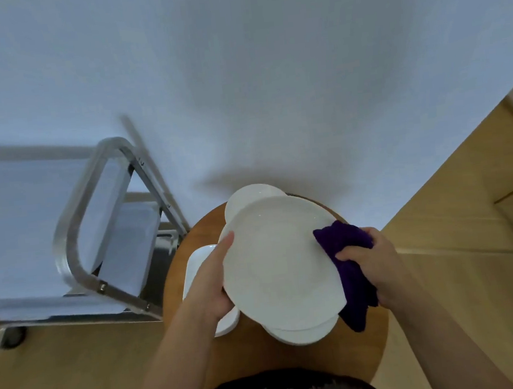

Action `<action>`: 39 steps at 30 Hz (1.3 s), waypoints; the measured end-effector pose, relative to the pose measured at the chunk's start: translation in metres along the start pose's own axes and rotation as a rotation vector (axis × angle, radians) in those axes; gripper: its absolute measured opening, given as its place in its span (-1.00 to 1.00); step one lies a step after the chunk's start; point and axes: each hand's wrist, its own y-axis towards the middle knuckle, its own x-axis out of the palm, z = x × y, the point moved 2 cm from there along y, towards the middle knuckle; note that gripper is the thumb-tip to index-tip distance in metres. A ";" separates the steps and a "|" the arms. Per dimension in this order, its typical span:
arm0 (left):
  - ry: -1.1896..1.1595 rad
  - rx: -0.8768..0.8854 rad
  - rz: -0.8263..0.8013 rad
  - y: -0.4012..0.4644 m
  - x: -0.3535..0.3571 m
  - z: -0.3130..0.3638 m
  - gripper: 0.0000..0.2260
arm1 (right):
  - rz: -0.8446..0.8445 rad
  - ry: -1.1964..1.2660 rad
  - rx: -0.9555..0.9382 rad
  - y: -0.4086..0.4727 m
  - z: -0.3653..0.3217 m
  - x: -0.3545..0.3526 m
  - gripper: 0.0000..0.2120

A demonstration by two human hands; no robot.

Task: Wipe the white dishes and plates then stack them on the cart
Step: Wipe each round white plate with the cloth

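One plate (pixel 279 264) is being wiped just now, lifted over the round wooden table (pixel 369 337): the left hand (pixel 216 279) is gripping its left rim while the right hand (pixel 378 264) is clutching a purple cloth (pixel 346 264) against its right edge. Several white dishes are waiting beneath and beside it, a rectangular dish (pixel 197 262) among them. Farther off, the metal cart (pixel 74 230) is showing no stacked plates, so most work seems to remain.

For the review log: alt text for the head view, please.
The left hand holds a large white plate above a round wooden table while the right hand presses a purple cloth to its edge. More white dishes lie below; a metal cart stands left.
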 end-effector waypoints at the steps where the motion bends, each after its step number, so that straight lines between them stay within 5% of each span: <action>1: -0.042 -0.004 0.024 -0.001 0.001 -0.002 -0.71 | 0.006 -0.018 -0.004 -0.004 0.000 0.002 -0.65; 8: -0.219 0.111 -0.067 -0.019 0.023 -0.019 -0.58 | 0.257 -0.568 -0.755 -0.064 0.008 0.026 -0.50; 11: -0.164 0.147 -0.008 -0.025 0.033 -0.030 -0.58 | 0.178 -0.948 -0.488 -0.056 0.018 0.045 -0.36; 14: -0.103 0.123 0.026 -0.030 0.038 -0.040 -0.67 | 0.151 -0.972 -0.349 -0.041 0.009 0.053 -0.28; 22: -0.121 0.222 -0.046 -0.041 0.036 -0.034 -0.57 | -0.126 -0.807 -0.765 -0.045 -0.030 0.104 -0.10; 27: -0.089 0.282 0.110 -0.043 0.022 -0.020 -0.60 | -0.459 -0.846 -0.981 -0.066 -0.009 0.120 -0.26; 30: -0.187 0.168 0.108 -0.042 0.013 -0.014 -0.52 | -0.628 -0.737 -0.918 -0.075 0.002 0.113 -0.37; 35: -0.299 0.027 -0.157 -0.037 0.015 -0.015 -0.44 | -0.772 -0.695 -0.764 -0.071 0.005 0.080 -0.54; 39: -0.255 0.093 -0.297 -0.029 0.014 -0.005 -0.49 | -0.748 -0.670 -0.556 -0.062 0.008 0.042 -0.60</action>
